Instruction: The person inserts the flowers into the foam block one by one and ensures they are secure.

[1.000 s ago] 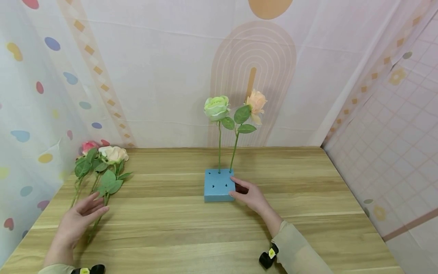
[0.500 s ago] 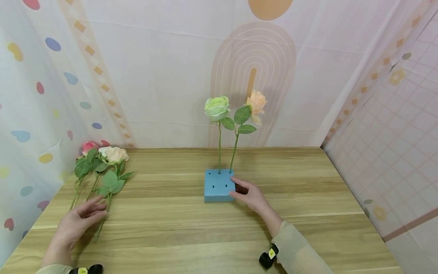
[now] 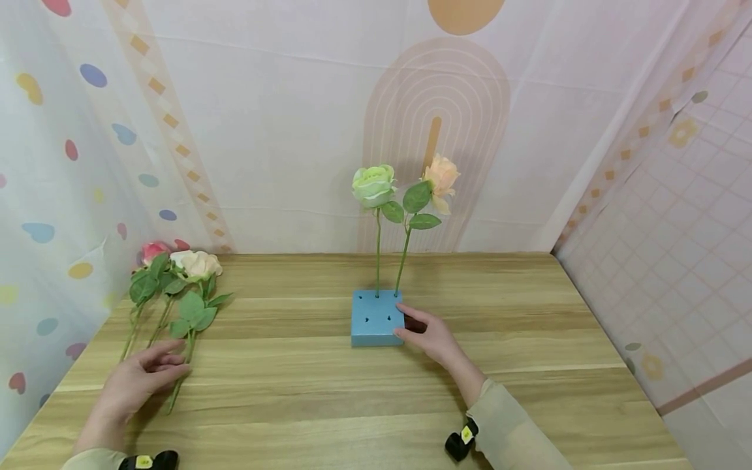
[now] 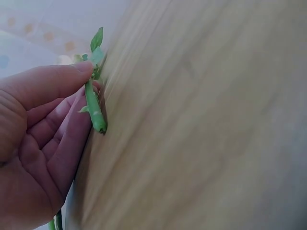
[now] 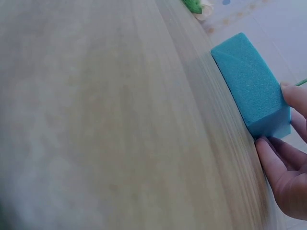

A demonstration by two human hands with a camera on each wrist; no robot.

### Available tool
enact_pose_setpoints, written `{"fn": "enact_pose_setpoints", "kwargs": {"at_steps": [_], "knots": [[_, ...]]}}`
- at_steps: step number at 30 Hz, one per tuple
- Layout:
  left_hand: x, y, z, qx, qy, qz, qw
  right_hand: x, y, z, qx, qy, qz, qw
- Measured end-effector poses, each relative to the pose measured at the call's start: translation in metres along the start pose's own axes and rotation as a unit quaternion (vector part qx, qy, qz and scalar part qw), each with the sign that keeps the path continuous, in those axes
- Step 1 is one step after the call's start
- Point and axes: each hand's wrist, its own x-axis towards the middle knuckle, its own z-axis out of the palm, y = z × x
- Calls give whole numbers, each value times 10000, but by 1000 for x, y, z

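My left hand [image 3: 141, 378] pinches the lower green stem of an artificial rose [image 4: 96, 112] between thumb and fingers, low over the table. That rose lies in a small bunch at the left, with cream rose heads [image 3: 200, 264] and a pink rose head [image 3: 155, 251] at its far end. With thumb and forefinger my right hand [image 3: 431, 336] holds the right side of a blue foam block [image 5: 252, 84]. A pale green rose [image 3: 374, 186] and a peach rose [image 3: 442, 176] stand upright in two of the block's back holes.
Other holes show in the block's top, at its back left and along the front. The wood-grain table [image 3: 282, 391] reaches back to a patterned cloth [image 3: 282, 130]. More cloth hangs along the left and right sides.
The pinched rose's stem and leaves have shifted slightly to the right, and the left fingers have closed in on the stem. My right hand and the block have stayed put.
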Motion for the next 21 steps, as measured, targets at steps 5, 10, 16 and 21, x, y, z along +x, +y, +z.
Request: {"fn": "enact_pose_setpoints", "kwargs": {"at_steps": [5,10,16,21], "knots": [[0,3,2,-118,-145,-108,9998,1,1,0,-20,8,-13,10000],[1,4,1,-352,-296,-262,9986,1,1,0,-14,18,9,10000],[2,2,1,-836,-438,-421,9946,0,1,0,26,12,1,10000],[1,3,1,-1094,-573,-492,9911,0,1,1,20,18,-1,10000]]}}
